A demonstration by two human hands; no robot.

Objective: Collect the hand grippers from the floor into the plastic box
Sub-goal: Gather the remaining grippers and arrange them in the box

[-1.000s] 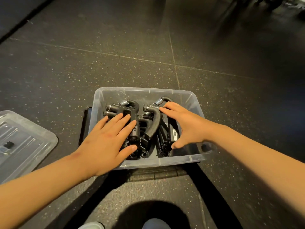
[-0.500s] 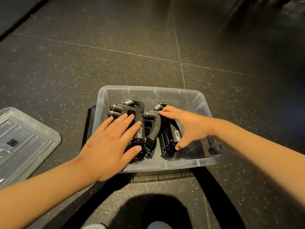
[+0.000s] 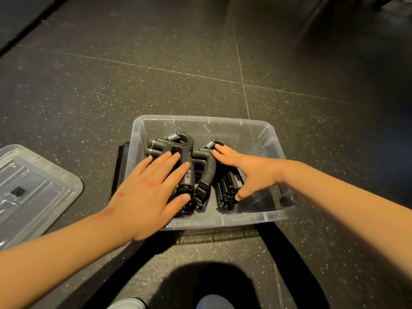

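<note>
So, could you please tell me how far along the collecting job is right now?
Done: the hand grippers lie inside the plastic box, and none shows on the visible floor. In hand: the left hand and right hand rest flat on them. Left: perhaps fitting the lid, lying beside the box.

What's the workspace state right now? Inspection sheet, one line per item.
Surface: dark speckled floor, seams visible.
Job's things: black hand grippers piled inside the clear plastic box; none seen loose on the floor.
Clutter: clear lid lying flat, left of the box; flat black object under the box.
Grippers: left hand flat on the pile, fingers spread; right hand open, fingertips on the pile.
Cables: nothing seen.
Surroundings: dim, blurred at top right.
</note>
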